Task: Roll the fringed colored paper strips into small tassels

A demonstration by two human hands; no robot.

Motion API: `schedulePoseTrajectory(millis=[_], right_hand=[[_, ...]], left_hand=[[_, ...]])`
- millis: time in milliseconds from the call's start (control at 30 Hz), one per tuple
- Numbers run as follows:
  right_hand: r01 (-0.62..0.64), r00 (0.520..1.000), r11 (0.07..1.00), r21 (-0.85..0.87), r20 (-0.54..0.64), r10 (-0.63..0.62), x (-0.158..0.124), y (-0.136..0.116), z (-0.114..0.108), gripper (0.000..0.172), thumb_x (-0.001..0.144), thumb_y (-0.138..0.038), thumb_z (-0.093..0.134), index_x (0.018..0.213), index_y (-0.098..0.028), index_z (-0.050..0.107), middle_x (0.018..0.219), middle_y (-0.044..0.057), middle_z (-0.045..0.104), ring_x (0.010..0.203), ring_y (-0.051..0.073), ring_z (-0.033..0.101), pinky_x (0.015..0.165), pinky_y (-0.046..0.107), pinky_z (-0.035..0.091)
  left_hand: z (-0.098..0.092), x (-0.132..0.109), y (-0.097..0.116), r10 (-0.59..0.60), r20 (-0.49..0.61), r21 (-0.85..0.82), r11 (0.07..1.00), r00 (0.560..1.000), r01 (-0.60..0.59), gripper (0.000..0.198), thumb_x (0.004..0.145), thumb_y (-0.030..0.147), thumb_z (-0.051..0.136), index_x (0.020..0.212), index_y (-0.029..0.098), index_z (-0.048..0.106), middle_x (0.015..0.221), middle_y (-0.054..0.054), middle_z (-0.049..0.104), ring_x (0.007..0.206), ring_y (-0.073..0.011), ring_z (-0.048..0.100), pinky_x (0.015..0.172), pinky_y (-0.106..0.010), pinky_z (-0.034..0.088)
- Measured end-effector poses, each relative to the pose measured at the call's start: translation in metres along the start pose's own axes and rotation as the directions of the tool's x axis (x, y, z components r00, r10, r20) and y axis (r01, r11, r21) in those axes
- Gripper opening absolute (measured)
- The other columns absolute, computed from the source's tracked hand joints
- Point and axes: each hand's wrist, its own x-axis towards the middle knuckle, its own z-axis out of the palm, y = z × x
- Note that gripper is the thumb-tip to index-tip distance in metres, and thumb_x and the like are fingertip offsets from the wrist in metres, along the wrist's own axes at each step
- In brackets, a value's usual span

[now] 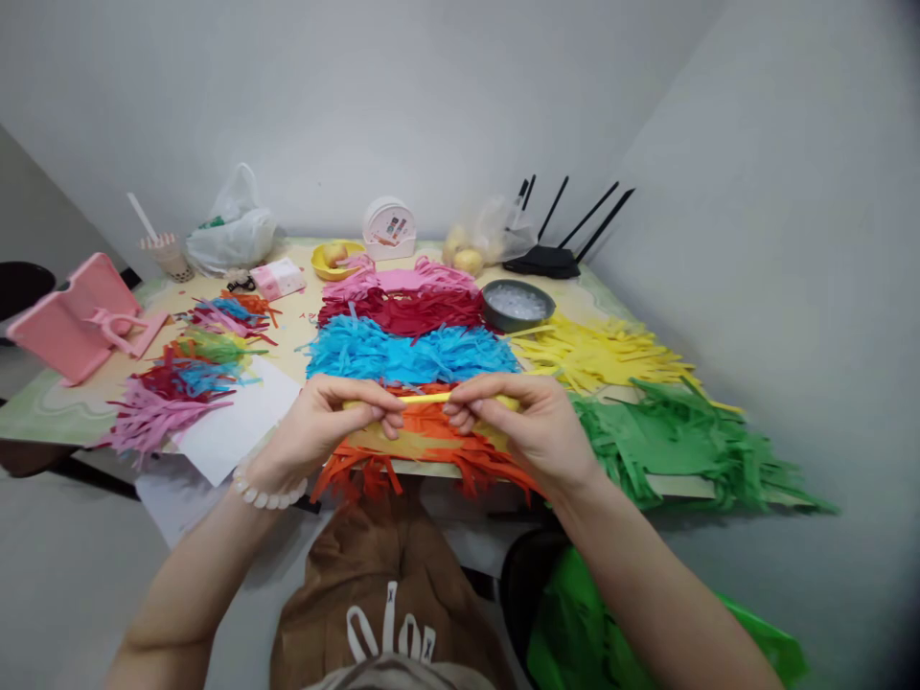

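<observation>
Above the table's front edge, my left hand (pixel 334 407) and my right hand (pixel 528 417) face each other, fingers closed in a pinch. Between them a narrow yellow paper strip (pixel 424 398) is held level and looks rolled or folded; more yellow shows behind the fingers. Right under the hands lies fringed orange paper (pixel 421 417). Beyond it are bunches of fringed blue paper (pixel 409 353), dark red paper (pixel 402 311) and pink paper (pixel 409 278). To the right spread yellow fringed paper (pixel 604 355) and green fringed paper (pixel 668 436).
On the left are mixed coloured tassels (pixel 158 402), white sheets (pixel 237 422) and a pink stand (pixel 79 321). A dark bowl (pixel 518 305), a yellow dish (pixel 327 268), a drink cup (pixel 169 257), a plastic bag (pixel 234 235) and a black router (pixel 542 261) stand farther back.
</observation>
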Motion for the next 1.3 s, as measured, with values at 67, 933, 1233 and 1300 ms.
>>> schedulePoseTrajectory(millis=[67,933,1233,1300], right_hand=[[0.074,0.997,0.994,-0.082,0.002,-0.074,-0.001,0.000,0.000,0.016,0.081,-0.013,0.069,0.081,-0.025,0.080,0.072,0.001,0.077,0.061,0.014,0.072,0.057,0.024,0.061],[-0.338,0.901,0.941,-0.001,0.287,0.324,0.006,0.023,0.021,0.027,0.086,-0.045,0.071,0.084,-0.019,0.067,0.070,0.003,0.075,0.061,0.014,0.067,0.065,0.028,0.054],[0.008,0.982,1.000,-0.008,0.188,-0.006,0.021,0.013,0.035,0.018,0.096,-0.037,0.058,0.095,-0.020,0.063,0.076,0.002,0.075,0.077,0.017,0.071,0.075,0.030,0.055],[0.038,0.989,0.996,-0.078,0.148,-0.027,0.030,0.014,0.035,0.013,0.097,-0.034,0.055,0.096,-0.021,0.056,0.078,0.002,0.074,0.076,0.016,0.071,0.074,0.029,0.054]], left_hand=[[-0.004,-0.001,0.002,0.050,0.032,0.106,0.993,0.998,-0.053,0.022,0.083,0.010,0.064,0.082,0.021,0.082,0.073,-0.004,0.076,0.070,-0.0146,0.070,0.071,-0.024,0.055],[-0.009,0.004,-0.013,0.594,0.481,0.840,-0.100,0.645,-0.533,0.026,0.094,0.013,0.058,0.114,0.026,0.066,0.106,0.000,0.079,0.113,-0.0195,0.069,0.123,-0.056,0.018],[0.013,0.012,-0.027,0.596,-0.101,0.737,0.583,0.797,-0.342,0.023,0.093,0.013,0.058,0.105,0.027,0.073,0.109,-0.002,0.078,0.104,-0.0186,0.073,0.116,-0.050,0.038],[0.014,0.018,-0.025,0.505,-0.153,0.645,0.702,0.850,-0.302,0.023,0.094,0.016,0.056,0.105,0.026,0.074,0.114,-0.004,0.076,0.111,-0.0210,0.070,0.115,-0.050,0.040]])
